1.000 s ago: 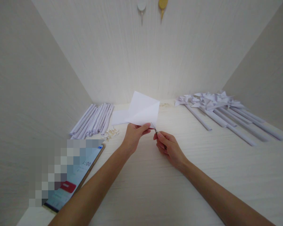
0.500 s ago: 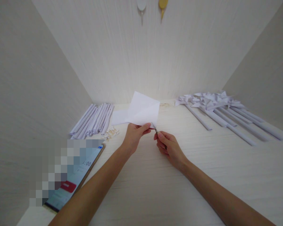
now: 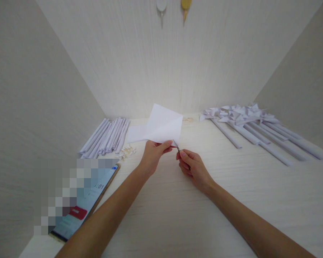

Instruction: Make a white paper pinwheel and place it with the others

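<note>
A square sheet of white paper (image 3: 164, 123) is tilted up in front of me, its lower edge pinched by my left hand (image 3: 154, 154). My right hand (image 3: 191, 166) is closed on a small pair of scissors (image 3: 177, 147). The scissors' metal blades meet the lower right corner of the sheet, close to my left fingertips. The handles are mostly hidden inside my right fingers. Behind the sheet, more white paper (image 3: 136, 133) lies flat on the table, partly covered.
Rolled paper sticks (image 3: 111, 136) lie at the left, beside a scatter of small pale pieces (image 3: 127, 152). A phone (image 3: 97, 195) rests near my left forearm. Paper pinwheels (image 3: 239, 114) on rolled sticks lie at the right. White panels rise on three sides.
Both hands, the paper and the scissors keep nearly the same place. The digits on the phone screen have moved on by one.
</note>
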Demonstrator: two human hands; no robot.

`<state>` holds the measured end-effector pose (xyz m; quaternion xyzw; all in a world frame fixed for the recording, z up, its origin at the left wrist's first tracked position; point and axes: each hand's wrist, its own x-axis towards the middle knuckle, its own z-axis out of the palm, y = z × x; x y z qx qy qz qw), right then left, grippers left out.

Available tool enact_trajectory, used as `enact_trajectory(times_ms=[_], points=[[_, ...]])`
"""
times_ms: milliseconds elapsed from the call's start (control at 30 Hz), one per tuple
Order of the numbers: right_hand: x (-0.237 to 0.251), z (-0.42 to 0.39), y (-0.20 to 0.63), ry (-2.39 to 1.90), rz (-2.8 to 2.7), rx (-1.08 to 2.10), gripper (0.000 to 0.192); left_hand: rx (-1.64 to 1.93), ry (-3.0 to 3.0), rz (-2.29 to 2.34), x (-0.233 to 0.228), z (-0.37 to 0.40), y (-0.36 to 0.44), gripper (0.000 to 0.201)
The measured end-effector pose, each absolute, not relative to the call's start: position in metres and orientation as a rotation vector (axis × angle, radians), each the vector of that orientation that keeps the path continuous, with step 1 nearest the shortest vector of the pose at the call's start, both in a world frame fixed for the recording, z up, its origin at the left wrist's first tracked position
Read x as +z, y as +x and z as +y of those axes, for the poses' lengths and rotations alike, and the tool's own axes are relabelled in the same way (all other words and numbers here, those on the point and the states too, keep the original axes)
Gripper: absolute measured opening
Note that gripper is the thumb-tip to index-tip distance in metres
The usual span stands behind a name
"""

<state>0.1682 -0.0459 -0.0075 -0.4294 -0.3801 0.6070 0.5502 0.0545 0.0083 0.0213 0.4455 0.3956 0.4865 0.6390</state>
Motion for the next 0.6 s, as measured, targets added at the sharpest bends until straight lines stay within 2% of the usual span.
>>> enact_trajectory(times_ms=[600], points=[[-0.0076, -0.0452, 0.1683, -1.019, -0.887, 1.434, 0.026, 1.109, 1.011, 0.902, 0.0204, 0.0085, 0.0546, 0.017]])
